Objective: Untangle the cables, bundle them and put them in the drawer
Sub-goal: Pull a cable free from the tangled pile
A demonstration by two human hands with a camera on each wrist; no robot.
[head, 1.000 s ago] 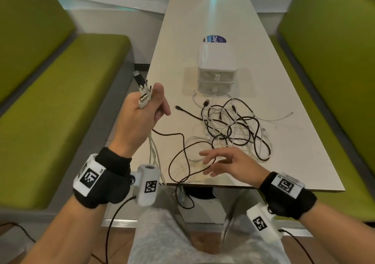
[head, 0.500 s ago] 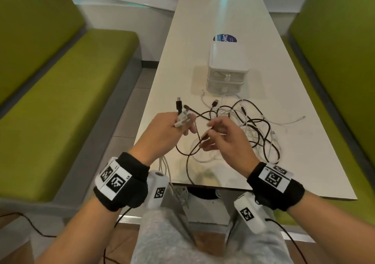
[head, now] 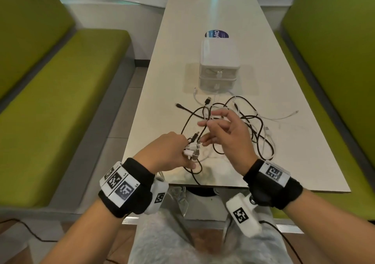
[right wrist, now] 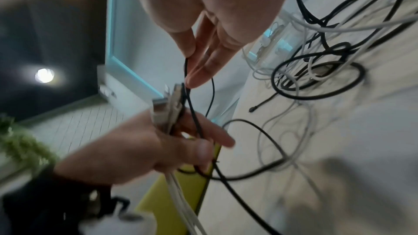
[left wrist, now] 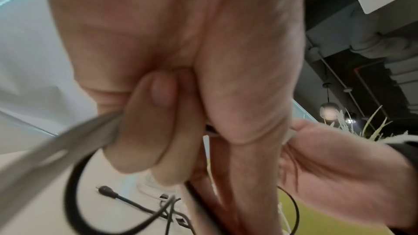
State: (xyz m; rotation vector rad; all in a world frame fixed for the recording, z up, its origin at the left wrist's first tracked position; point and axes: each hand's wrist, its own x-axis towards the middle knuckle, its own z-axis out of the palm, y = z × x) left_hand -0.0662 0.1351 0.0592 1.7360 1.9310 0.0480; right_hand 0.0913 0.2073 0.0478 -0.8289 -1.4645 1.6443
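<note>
A tangle of black and white cables (head: 243, 125) lies on the white table (head: 203, 10), in front of a small white two-drawer unit (head: 220, 69) whose drawers are closed. My left hand (head: 188, 154) grips a bunch of cable ends (head: 192, 149), white plugs and a black USB plug, above the table's near edge. In the right wrist view the plugs (right wrist: 167, 110) stick up from that fist (right wrist: 144, 146). My right hand (head: 209, 129) hovers just beyond it with fingers spread. Its thumb and forefinger (right wrist: 192, 63) pinch a thin black cable (right wrist: 189, 96).
Green benches stand along the left (head: 60, 101) and right (head: 334, 60) of the table. A round blue sticker (head: 216, 34) lies behind the drawer unit. White cables (right wrist: 181, 203) hang from my left hand over the table's near edge towards my lap.
My left hand came down from its raised spot at the left and moved right with the plugs. My right hand lifted off the table, took a black cable, and now spreads its fingers.
</note>
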